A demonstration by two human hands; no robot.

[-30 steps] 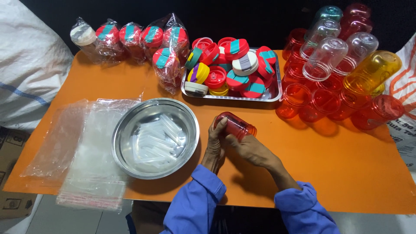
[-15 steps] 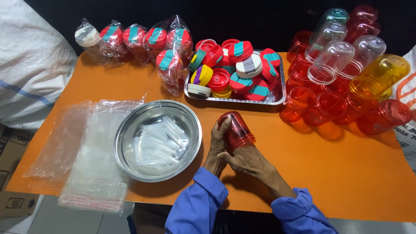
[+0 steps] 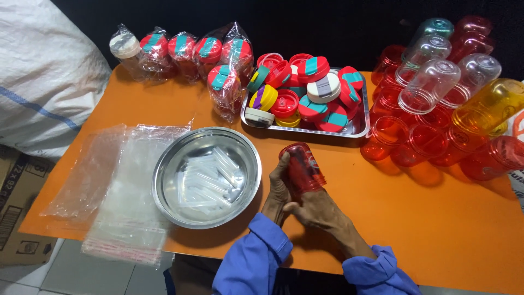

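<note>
Both grips shut on the red tumbler (image 3: 302,172): left hand (image 3: 277,192) wraps its near side, right hand (image 3: 316,210) clamps the rim end from 5 o'clock, tumbler tilted, base toward 12. Step in hand looks like fitting or checking something at the tumbler's mouth; mouth hidden by the fingers, cannot tell what. Next move likely calls for a part from the steel bowl (image 3: 206,176) at 9 o'clock or a lid from the tray (image 3: 357,127) at 12. Loose tumblers (image 3: 431,143) crowd 2 o'clock. Plastic bags (image 3: 128,218) overhang the bench (image 3: 436,229) edge at 8. Open room lies at 3 to 4 o'clock.
</note>
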